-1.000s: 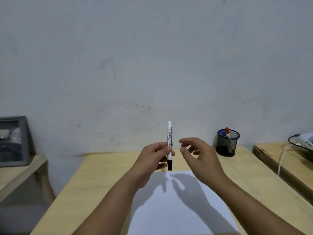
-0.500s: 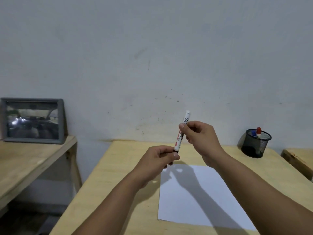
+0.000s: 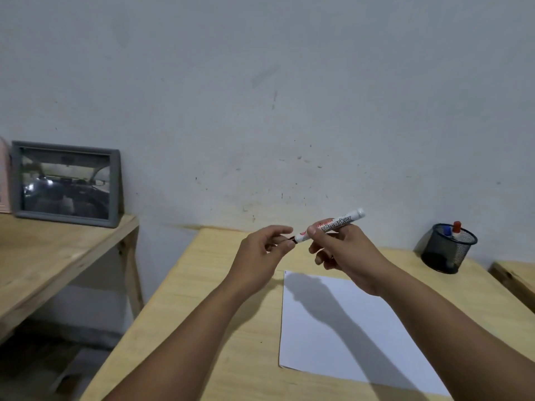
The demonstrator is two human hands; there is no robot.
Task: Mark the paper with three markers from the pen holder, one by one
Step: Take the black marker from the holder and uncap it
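A grey picture frame [image 3: 65, 183] leans on the side shelf, and over the wooden table [image 3: 202, 299] the left hand [image 3: 260, 253] pinches the dark cap end of a white marker [image 3: 330, 225] with printed lettering. The right hand [image 3: 344, 253] grips its barrel, tilted up to the right above the white paper [image 3: 347, 342]. Farther right stands the black mesh pen holder [image 3: 447, 248], holding a blue and a red marker.

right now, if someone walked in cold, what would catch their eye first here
The two hands meeting mid-frame over the wooden table: the right hand grips a white marker by its barrel, while the left hand pinches its dark end. Below them lies a white sheet of paper, crossed by the arms' shadow. At the table's far right corner stands a black mesh pen holder with a blue and a red cap poking out.
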